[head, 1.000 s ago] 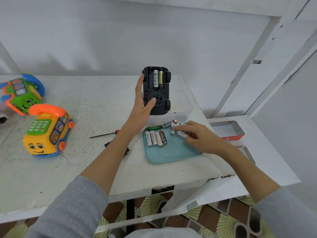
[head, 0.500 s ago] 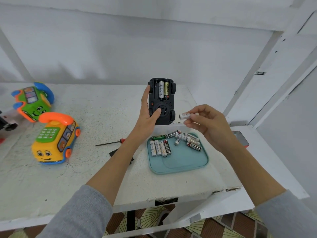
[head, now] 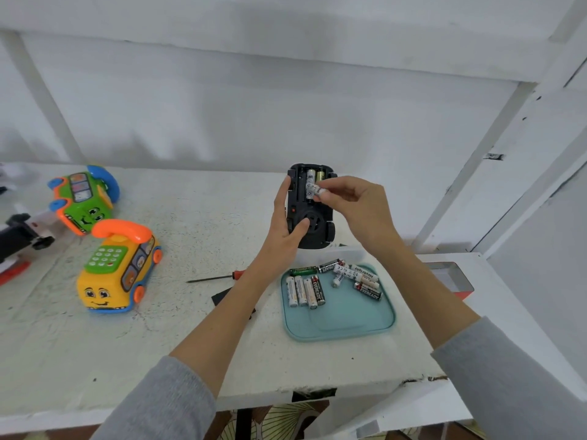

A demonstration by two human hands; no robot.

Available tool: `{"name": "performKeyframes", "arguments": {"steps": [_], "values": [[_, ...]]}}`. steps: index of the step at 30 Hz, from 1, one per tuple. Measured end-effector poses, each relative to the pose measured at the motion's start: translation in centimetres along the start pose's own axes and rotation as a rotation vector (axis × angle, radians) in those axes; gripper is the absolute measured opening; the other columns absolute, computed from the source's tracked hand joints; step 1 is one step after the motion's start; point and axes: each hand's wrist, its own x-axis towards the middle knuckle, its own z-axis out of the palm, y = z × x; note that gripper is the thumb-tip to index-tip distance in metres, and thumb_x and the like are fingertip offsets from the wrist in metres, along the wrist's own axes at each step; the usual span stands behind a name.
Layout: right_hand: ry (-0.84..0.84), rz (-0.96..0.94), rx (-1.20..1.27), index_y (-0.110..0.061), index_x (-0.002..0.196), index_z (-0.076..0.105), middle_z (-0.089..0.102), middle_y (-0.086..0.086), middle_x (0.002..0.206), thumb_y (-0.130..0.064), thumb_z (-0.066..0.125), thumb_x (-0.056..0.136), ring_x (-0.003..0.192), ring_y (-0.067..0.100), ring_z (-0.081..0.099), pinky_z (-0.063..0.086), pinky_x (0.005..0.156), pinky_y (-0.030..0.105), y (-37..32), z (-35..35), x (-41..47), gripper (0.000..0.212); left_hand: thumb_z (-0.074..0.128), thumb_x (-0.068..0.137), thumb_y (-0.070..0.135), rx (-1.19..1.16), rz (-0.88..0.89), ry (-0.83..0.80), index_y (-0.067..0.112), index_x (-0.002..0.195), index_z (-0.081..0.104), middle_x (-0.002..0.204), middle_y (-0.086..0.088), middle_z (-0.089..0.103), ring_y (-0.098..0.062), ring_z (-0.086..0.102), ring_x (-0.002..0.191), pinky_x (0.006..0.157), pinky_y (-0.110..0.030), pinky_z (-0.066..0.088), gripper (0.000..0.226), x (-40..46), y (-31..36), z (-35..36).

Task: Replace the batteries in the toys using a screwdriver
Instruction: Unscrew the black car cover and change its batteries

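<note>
Two cartoon-faced plastic telephone toys [head: 119,266], one black toy car [head: 313,217], perhaps ten loose cylindrical batteries [head: 305,290], one red-handled screwdriver [head: 216,277].

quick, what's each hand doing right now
Left hand: grips the black toy car, held underside up.
Right hand: pinches a white battery at the car's open compartment.

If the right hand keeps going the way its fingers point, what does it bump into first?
Probably the black toy car: the right hand pinches a white battery right in front of the car's open battery slot. Depth is hard to judge.
</note>
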Motion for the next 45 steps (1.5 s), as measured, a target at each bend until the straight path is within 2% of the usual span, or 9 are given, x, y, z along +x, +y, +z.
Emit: {"name": "performKeyframes", "arguments": {"steps": [7,11,19,23,30,34,36,40,45], "values": [[-0.012,-0.111,-0.266,-0.004,0.098,0.07,0.068,0.007,0.096,0.001,0.07,0.075,0.086,0.016,0.063,0.051,0.087,0.028,0.2,1.9,1.6,0.024,0.04,0.099,-0.002,-0.028,-0.026,0.004,0.039,0.142,0.013,0.152,-0.008,0.029,-0.021,0.044,0.133,0.094,-0.02,0.047,0.065,-0.1,0.5,0.2],[-0.013,-0.356,-0.571,-0.001,0.095,0.071,0.064,0.014,0.099,-0.004,0.074,0.07,0.095,0.025,0.053,0.033,0.08,0.017,1.0,2.5,1.9,0.025,0.039,0.099,-0.003,-0.031,-0.041,0.005,0.038,0.142,0.01,0.147,0.001,0.031,-0.012,0.045,0.13,0.09,-0.016,0.047,0.066,-0.1,0.7,0.4],[-0.006,-0.398,-0.622,0.003,0.086,0.072,0.062,0.016,0.077,0.004,0.07,0.07,0.077,0.026,0.054,0.038,0.07,0.024,1.9,2.5,2.5,0.016,0.044,0.092,0.014,0.063,-0.022,0.002,0.054,0.136,0.011,0.154,-0.002,0.025,-0.021,0.037,0.138,0.111,-0.039,0.038,0.068,0.0,0.7,0.3],[-0.04,-0.453,-0.63,0.004,0.089,0.072,0.06,0.02,0.077,0.004,0.065,0.076,0.073,0.022,0.05,0.031,0.066,0.014,2.1,2.5,2.7,0.015,0.043,0.096,0.007,0.06,-0.022,-0.008,0.05,0.138,0.01,0.152,0.001,0.025,-0.021,0.037,0.137,0.11,-0.036,0.039,0.069,0.0,0.6,0.2],[-0.045,-0.382,-0.628,0.002,0.087,0.073,0.058,0.019,0.083,0.001,0.067,0.08,0.071,0.018,0.049,0.035,0.06,0.009,1.4,2.4,3.4,0.01,0.044,0.091,0.015,0.054,-0.032,-0.002,0.047,0.139,0.008,0.15,0.003,0.027,-0.016,0.039,0.136,0.107,-0.026,0.04,0.068,0.0,0.7,0.3],[-0.107,-0.328,-0.638,0.001,0.088,0.073,0.057,0.015,0.086,-0.004,0.069,0.079,0.074,0.016,0.048,0.034,0.062,0.004,0.7,2.1,3.5,0.011,0.045,0.091,0.015,0.045,-0.029,-0.002,0.052,0.137,0.011,0.15,0.004,0.027,-0.016,0.038,0.136,0.11,-0.038,0.039,0.068,0.0,0.6,0.2],[-0.098,-0.312,-0.645,-0.001,0.088,0.073,0.058,0.015,0.087,-0.005,0.069,0.079,0.075,0.017,0.049,0.036,0.064,0.008,0.8,2.2,3.5,0.011,0.045,0.091,0.016,0.071,-0.035,0.003,0.055,0.136,0.011,0.153,0.002,0.025,-0.018,0.037,0.137,0.112,-0.044,0.037,0.068,0.0,0.5,0.2],[-0.066,-0.274,-0.698,-0.003,0.086,0.072,0.057,0.01,0.088,-0.005,0.067,0.079,0.084,0.026,0.055,0.048,0.075,0.042,1.3,2.5,3.4,0.009,0.045,0.091,0.02,0.133,-0.041,0.02,0.059,0.138,0.009,0.155,-0.001,0.024,-0.022,0.035,0.138,0.112,-0.051,0.034,0.071,0.0,0.3,0.2],[-0.067,-0.267,-0.794,-0.006,0.087,0.071,0.058,0.008,0.093,-0.006,0.061,0.084,0.092,0.025,0.054,0.047,0.069,0.037,1.0,3.1,3.1,0.01,0.042,0.09,0.02,0.153,-0.06,-0.016,0.054,0.141,0.004,0.146,0.003,0.035,-0.015,0.043,0.131,0.11,-0.041,0.038,0.072,0.1,0.1,0.1]]}}
